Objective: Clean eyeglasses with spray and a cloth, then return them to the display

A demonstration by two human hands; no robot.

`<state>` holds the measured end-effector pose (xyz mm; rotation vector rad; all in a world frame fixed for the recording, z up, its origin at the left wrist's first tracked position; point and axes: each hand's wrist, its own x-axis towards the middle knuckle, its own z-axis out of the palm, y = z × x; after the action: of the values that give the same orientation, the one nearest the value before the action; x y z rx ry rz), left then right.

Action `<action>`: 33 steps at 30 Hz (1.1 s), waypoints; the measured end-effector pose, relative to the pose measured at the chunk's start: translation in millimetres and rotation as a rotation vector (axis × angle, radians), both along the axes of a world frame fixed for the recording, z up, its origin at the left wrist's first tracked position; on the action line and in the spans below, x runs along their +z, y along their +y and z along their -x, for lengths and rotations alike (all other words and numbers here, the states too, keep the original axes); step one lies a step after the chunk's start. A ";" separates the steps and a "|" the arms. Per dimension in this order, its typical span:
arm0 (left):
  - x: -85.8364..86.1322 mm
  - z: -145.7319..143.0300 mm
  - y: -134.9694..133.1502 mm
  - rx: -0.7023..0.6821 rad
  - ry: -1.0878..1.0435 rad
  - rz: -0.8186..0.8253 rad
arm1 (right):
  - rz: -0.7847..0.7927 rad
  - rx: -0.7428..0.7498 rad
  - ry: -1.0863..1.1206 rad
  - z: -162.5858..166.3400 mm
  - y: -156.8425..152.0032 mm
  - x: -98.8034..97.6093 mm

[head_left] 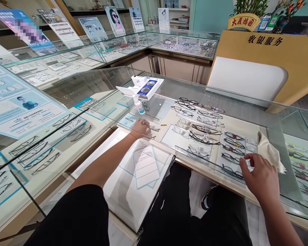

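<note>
My left hand [141, 128] reaches over the pulled-out drawer, fingers curled at one end of a thin-rimmed pair of glasses [154, 128]. It appears to grip them, though the contact is partly hidden by the hand. A white spray bottle [138, 105] stands just beyond it, before an open white and blue box [150, 88]. On the right, my right hand [262, 176] is over the glass counter edge, fingers loosely bent, thumb apart, nothing visible in them. Near its thumb lies a dark pair of glasses [232, 171]; a cream cloth [269, 152] lies just behind the fingers.
Several glasses frames [205, 138] lie in rows in the glass counter [246, 102]. The open drawer [118, 201] holds pale-blue-edged panels [146, 165]. Another display case [53, 136] runs along the left. A wooden cashier desk [297, 65] stands at the back right.
</note>
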<state>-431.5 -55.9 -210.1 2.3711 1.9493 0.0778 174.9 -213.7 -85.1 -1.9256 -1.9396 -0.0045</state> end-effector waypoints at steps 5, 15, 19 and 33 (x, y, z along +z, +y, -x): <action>-2.6 -6.4 -51.3 0.032 -0.040 0.173 | 0.010 0.010 -0.012 -2.6 0.4 -2.3; -20.7 -35.9 -115.3 0.333 -0.192 0.355 | -0.021 0.020 -0.021 -4.0 0.3 -4.2; -36.7 -51.0 -93.5 0.651 -0.220 0.162 | -0.021 0.018 -0.014 -5.3 0.7 -5.6; -56.5 -54.3 -64.4 0.782 -0.249 0.024 | -0.048 0.023 0.003 -3.4 1.1 -4.6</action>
<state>-377.1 -120.3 -266.7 1.3615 2.5620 0.3617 178.3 -212.6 -89.6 -1.8719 -1.9421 -0.0413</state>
